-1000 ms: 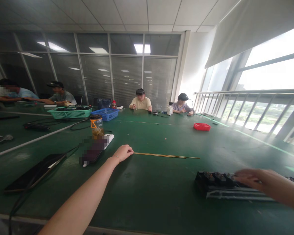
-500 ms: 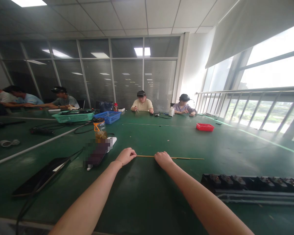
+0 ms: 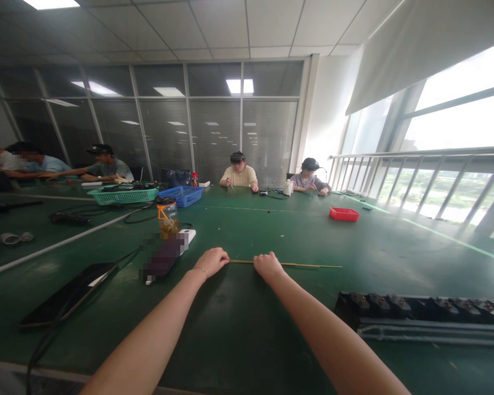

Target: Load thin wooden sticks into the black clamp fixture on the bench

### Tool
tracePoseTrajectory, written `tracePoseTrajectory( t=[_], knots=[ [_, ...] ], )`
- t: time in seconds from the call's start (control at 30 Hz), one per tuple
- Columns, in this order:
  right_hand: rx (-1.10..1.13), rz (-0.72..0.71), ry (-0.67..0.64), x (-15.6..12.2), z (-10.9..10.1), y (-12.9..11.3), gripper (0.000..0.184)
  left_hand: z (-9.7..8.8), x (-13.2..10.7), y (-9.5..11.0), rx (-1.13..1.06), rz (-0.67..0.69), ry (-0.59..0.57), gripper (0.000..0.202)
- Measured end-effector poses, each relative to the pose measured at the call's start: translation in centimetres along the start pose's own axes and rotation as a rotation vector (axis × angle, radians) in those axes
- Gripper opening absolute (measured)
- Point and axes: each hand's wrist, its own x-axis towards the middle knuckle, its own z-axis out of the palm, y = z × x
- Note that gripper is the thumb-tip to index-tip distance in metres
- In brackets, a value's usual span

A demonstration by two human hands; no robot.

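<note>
Long green table (image 3: 271, 230), glass partition (image 3: 164, 137) with blinds (image 3: 267, 137), bright windows (image 3: 456, 126), white railing (image 3: 415, 154), ceiling light panels (image 3: 239, 86)

Left hand (image 3: 212, 260), right hand (image 3: 267, 265) fisted, arms outstretched.

desk (image 3: 247, 329): dark green
rod (image 3: 304, 265): tan
tray (image 3: 344, 214): red
left basket (image 3: 123, 195): green mesh
right basket (image 3: 183, 195): blue mesh
jar (image 3: 167, 215): amber, orange lid strap
rail (image 3: 428, 317): black with grey

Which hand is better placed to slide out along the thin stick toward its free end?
Probably the right hand. It grips the thin stick farther along, and the free length runs out on its right side. The left hand closes on the opposite end.
</note>
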Motion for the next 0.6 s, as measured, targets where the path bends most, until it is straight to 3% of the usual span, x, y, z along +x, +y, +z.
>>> tracePoseTrajectory(
  t=[0.3, 0.37, 0.47, 0.6],
  knots=[
    [-0.033, 0.153, 0.011, -1.2, -0.8, 0.5, 0.027, 1.2, 0.0, -0.9, -0.11, -0.04, 0.125, 0.033],
    [-0.036, 0.188, 0.037, -2.0, -1.7, 1.6, 0.02, 1.4, 0.1, -0.9, -0.141, -0.08, 0.162, 0.038],
    [-0.049, 0.219, 0.097, -4.2, -3.9, 4.3, 0.028, 1.6, 0.2, -0.8, -0.141, -0.115, 0.176, 0.042],
    [-0.071, 0.185, 0.201, -9.9, -6.3, 9.0, 0.043, 1.9, 0.2, -0.5, -0.097, -0.113, 0.141, 0.042]
  ],
)
